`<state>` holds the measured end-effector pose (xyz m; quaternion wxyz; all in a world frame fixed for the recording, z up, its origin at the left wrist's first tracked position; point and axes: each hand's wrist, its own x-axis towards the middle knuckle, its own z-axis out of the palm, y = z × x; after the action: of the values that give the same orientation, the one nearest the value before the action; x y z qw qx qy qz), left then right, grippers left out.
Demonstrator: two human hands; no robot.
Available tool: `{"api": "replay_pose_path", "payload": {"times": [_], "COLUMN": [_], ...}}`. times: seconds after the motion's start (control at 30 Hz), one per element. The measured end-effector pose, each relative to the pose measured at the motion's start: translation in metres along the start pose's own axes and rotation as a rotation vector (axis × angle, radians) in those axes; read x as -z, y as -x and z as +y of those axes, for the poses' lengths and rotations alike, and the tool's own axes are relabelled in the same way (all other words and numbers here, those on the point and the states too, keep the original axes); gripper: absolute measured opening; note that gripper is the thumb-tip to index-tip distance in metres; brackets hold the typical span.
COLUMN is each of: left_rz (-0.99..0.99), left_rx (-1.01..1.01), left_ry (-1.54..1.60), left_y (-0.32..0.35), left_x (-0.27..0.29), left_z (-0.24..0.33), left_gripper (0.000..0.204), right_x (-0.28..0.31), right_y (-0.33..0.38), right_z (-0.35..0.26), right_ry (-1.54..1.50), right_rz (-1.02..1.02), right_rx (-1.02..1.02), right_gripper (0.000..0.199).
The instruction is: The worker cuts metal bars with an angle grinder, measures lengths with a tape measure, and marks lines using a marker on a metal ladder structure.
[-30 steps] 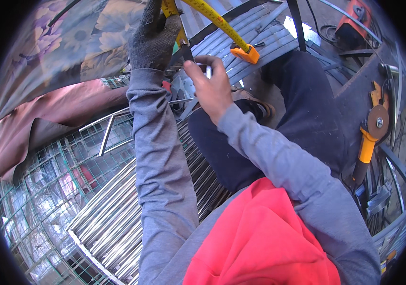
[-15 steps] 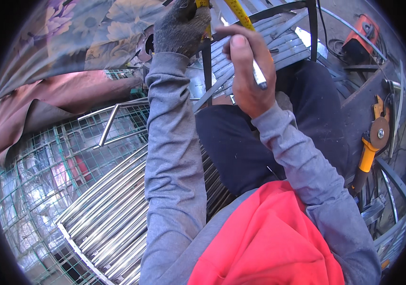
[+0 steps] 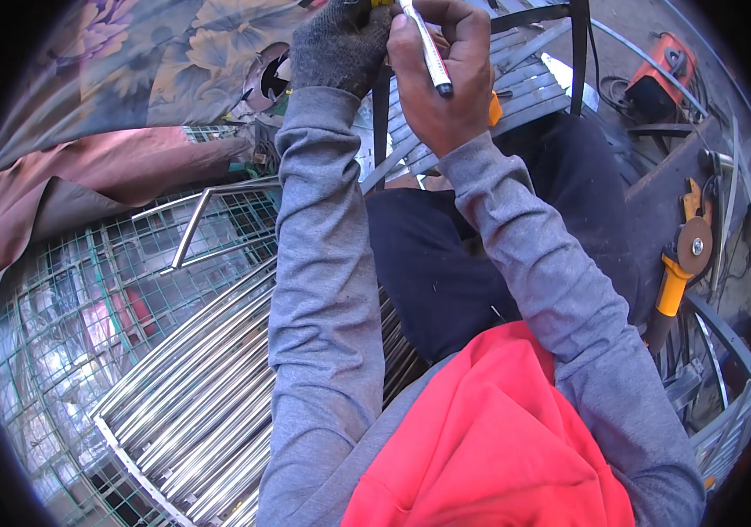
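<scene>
At the top edge, my left hand (image 3: 338,48), in a dark grey knit glove, is closed around a tape measure (image 3: 382,3), of which only a bit of yellow shows. Close beside it, my bare right hand (image 3: 447,75) grips a white marker (image 3: 426,46) with a dark end toward me. The marker's other end reaches the upper edge of the picture, so its tip is cut off. A dark metal frame (image 3: 579,57) stands just beyond my hands, over several flat grey metal strips (image 3: 529,92).
An angle grinder (image 3: 679,279) with a yellow body lies at my right. Farther off stands an orange-red machine (image 3: 662,75) with cables. Shiny metal tubes (image 3: 209,404) lie at my lower left beside green wire mesh (image 3: 59,290). A flowered cloth (image 3: 156,61) hangs at upper left.
My right hand has moved left and up against my left hand, bringing the marker along. The long yellow tape blade that showed between them is now almost entirely out of sight.
</scene>
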<state>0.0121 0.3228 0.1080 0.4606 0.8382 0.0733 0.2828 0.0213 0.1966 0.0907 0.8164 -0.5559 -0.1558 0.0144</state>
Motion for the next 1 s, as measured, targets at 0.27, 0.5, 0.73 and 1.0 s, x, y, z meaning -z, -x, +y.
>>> {"api": "replay_pose_path", "payload": {"times": [0.27, 0.5, 0.73, 1.0], "left_rz": [-0.016, 0.016, -0.017, 0.005], "left_rx": [0.099, -0.142, 0.035, -0.070], "left_ry": [-0.257, -0.011, -0.321, -0.445], "left_y": [0.005, -0.001, 0.002, 0.002], "left_x": [-0.003, -0.005, -0.003, 0.000], "left_z": [0.014, -0.006, 0.019, 0.021], "left_gripper": [0.068, 0.063, 0.063, 0.063], "right_x": [0.003, 0.003, 0.006, 0.005], "right_y": [-0.008, -0.011, -0.012, -0.012], "right_z": [0.009, 0.005, 0.010, 0.011], "right_ry": [-0.018, -0.084, -0.098, -0.104], "right_rz": [0.050, -0.001, -0.014, -0.016], "right_rx": [0.037, -0.025, -0.002, 0.030], "right_gripper": [0.027, 0.026, 0.023, 0.022]}}
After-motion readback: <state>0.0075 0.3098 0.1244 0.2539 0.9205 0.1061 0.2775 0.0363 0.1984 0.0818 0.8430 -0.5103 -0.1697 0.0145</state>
